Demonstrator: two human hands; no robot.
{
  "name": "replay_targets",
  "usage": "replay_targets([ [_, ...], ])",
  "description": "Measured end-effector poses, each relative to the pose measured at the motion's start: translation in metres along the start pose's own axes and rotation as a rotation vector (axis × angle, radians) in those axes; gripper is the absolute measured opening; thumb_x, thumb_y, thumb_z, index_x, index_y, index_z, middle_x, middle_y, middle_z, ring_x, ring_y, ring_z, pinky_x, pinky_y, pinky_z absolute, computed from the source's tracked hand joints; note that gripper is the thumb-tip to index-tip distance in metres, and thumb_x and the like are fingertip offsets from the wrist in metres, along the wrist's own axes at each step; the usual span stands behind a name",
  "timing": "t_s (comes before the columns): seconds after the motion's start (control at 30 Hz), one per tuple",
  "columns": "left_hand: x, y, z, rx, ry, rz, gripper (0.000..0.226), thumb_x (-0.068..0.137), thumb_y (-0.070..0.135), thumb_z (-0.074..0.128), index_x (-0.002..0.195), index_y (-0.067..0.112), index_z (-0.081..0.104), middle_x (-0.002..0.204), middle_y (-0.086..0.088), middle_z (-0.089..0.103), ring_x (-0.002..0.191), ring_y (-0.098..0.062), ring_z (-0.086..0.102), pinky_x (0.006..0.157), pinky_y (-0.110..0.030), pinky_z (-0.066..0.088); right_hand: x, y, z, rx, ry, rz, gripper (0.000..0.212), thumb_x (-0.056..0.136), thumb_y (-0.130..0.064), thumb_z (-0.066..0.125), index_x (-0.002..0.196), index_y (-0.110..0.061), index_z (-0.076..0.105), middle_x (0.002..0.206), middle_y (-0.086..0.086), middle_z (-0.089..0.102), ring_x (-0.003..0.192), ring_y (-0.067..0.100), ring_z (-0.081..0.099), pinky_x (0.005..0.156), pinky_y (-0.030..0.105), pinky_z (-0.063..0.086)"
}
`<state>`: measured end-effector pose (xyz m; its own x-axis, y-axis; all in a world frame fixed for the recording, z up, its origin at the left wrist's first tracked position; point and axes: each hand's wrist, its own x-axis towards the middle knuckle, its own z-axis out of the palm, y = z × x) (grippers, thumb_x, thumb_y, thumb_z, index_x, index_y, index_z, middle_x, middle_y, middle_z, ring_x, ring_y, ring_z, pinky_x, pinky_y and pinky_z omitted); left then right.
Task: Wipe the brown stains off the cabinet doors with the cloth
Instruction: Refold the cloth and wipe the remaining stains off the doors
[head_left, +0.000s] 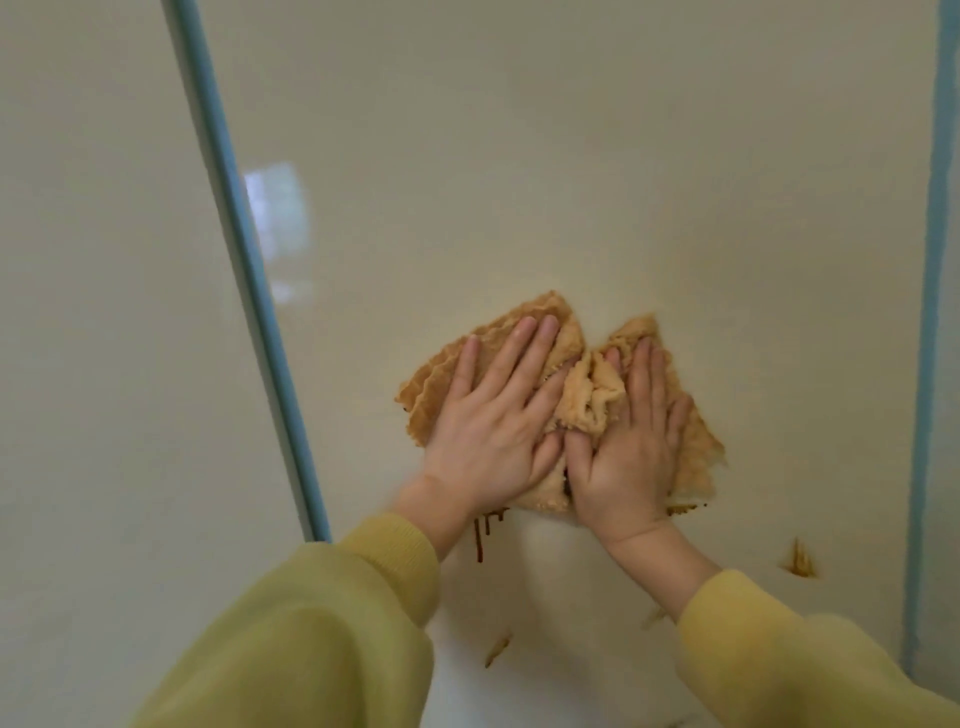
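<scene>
A tan, waffle-textured cloth (587, 395) lies bunched against the cream cabinet door (519, 182). My left hand (488, 426) presses flat on the cloth's left half. Over the right half my right hand (628, 457) lies flat too, fingers spread. Brown drips (482, 538) run down the door just below my left wrist. A brown smear (800, 561) sits lower right, a thin streak (683, 510) peeks out beside my right hand, and a faint mark (497, 649) shows lower down. Whatever stain is under the cloth is hidden.
A blue-edged gap (249, 270) separates this door from the neighbouring door (104, 312) on the left. Another blue edge (935, 312) bounds the door on the right. Yellow-green sleeves (322, 634) cover both forearms.
</scene>
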<state>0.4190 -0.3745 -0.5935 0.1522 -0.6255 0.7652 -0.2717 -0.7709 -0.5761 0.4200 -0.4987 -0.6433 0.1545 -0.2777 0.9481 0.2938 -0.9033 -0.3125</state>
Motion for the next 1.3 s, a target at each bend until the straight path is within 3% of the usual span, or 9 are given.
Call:
replay_targets([
  [0.27, -0.07, -0.031, -0.002, 0.011, 0.021, -0.29, 0.064, 0.086, 0.039, 0.032, 0.142, 0.011, 0.021, 0.148, -0.007, 0.012, 0.139, -0.024, 0.01, 0.112, -0.046, -0.001, -0.01, -0.064, 0.017, 0.019, -0.101, -0.268, 0.065, 0.081, -0.044, 0.038, 0.136, -0.012, 0.028, 0.142, 0.018, 0.038, 0.133, 0.024, 0.02, 0.11, 0.036, -0.004],
  [0.43, -0.1, -0.024, 0.007, 0.013, 0.024, -0.433, 0.065, 0.084, 0.039, 0.034, 0.14, 0.007, 0.028, 0.148, -0.008, 0.012, 0.141, -0.013, -0.014, 0.112, -0.045, -0.003, -0.026, -0.073, 0.022, -0.012, -0.173, -0.443, 0.065, 0.08, -0.04, 0.038, 0.136, -0.01, 0.027, 0.143, 0.015, 0.04, 0.133, 0.023, 0.021, 0.11, 0.039, -0.001],
  [0.53, -0.117, -0.015, 0.013, -0.005, 0.032, -0.49, 0.069, 0.083, 0.039, 0.033, 0.143, 0.01, 0.015, 0.151, -0.009, 0.012, 0.141, -0.013, -0.015, 0.112, -0.046, -0.003, -0.04, -0.073, 0.024, -0.019, -0.208, -0.514, 0.065, 0.08, -0.04, 0.038, 0.136, -0.009, 0.026, 0.143, 0.012, 0.04, 0.133, 0.021, 0.022, 0.111, 0.04, 0.001],
  [0.67, -0.135, 0.002, 0.02, -0.024, 0.051, -0.535, 0.07, 0.082, 0.038, 0.033, 0.142, 0.008, 0.014, 0.147, -0.015, 0.013, 0.141, -0.015, -0.016, 0.112, -0.046, -0.003, -0.056, -0.063, 0.023, -0.009, -0.224, -0.617, 0.064, 0.081, -0.04, 0.039, 0.136, -0.01, 0.028, 0.143, 0.007, 0.037, 0.133, 0.02, 0.025, 0.112, 0.04, 0.005],
  [0.8, -0.134, 0.019, 0.025, -0.065, 0.099, -0.578, 0.074, 0.081, 0.038, 0.032, 0.146, 0.023, 0.0, 0.145, -0.017, 0.013, 0.141, -0.015, -0.016, 0.112, -0.044, -0.007, -0.06, -0.049, 0.02, 0.026, -0.21, -0.643, 0.06, 0.083, -0.04, 0.039, 0.134, -0.011, 0.031, 0.14, 0.009, 0.045, 0.132, 0.02, 0.029, 0.111, 0.04, 0.01],
  [0.9, -0.13, 0.039, 0.029, -0.085, 0.104, -0.575, 0.077, 0.079, 0.038, 0.033, 0.145, 0.026, -0.005, 0.146, -0.018, 0.012, 0.141, -0.016, -0.015, 0.112, -0.045, -0.007, -0.065, -0.028, 0.016, 0.05, -0.208, -0.66, 0.056, 0.086, -0.039, 0.038, 0.134, -0.01, 0.033, 0.142, 0.005, 0.034, 0.132, 0.019, 0.03, 0.112, 0.04, 0.01],
  [1.07, -0.118, 0.084, 0.043, -0.081, 0.1, -0.544, 0.075, 0.078, 0.037, 0.034, 0.146, 0.02, 0.006, 0.153, -0.003, -0.018, 0.142, -0.02, -0.013, 0.111, -0.047, -0.009, -0.073, 0.02, 0.006, 0.036, -0.185, -0.636, 0.05, 0.097, -0.04, 0.017, 0.134, -0.011, 0.036, 0.14, 0.005, 0.031, 0.139, 0.016, 0.024, 0.113, 0.038, 0.013],
  [1.17, -0.107, 0.111, 0.05, -0.07, 0.101, -0.567, 0.065, 0.081, 0.036, 0.031, 0.142, 0.013, 0.024, 0.154, -0.002, -0.017, 0.142, -0.02, -0.01, 0.112, -0.046, -0.008, -0.075, 0.047, -0.002, 0.04, -0.165, -0.612, 0.05, 0.098, -0.041, 0.016, 0.133, -0.011, 0.037, 0.139, 0.005, 0.033, 0.141, 0.012, 0.017, 0.114, 0.037, 0.013],
  [1.3, -0.088, 0.149, 0.057, -0.09, 0.099, -0.561, 0.06, 0.087, 0.035, 0.024, 0.144, 0.016, 0.021, 0.154, -0.004, -0.015, 0.142, -0.02, -0.008, 0.112, -0.046, -0.008, -0.075, 0.087, -0.015, 0.032, -0.155, -0.577, 0.05, 0.098, -0.04, 0.016, 0.131, -0.011, 0.039, 0.142, 0.004, 0.034, 0.142, 0.009, 0.013, 0.114, 0.036, 0.012],
])
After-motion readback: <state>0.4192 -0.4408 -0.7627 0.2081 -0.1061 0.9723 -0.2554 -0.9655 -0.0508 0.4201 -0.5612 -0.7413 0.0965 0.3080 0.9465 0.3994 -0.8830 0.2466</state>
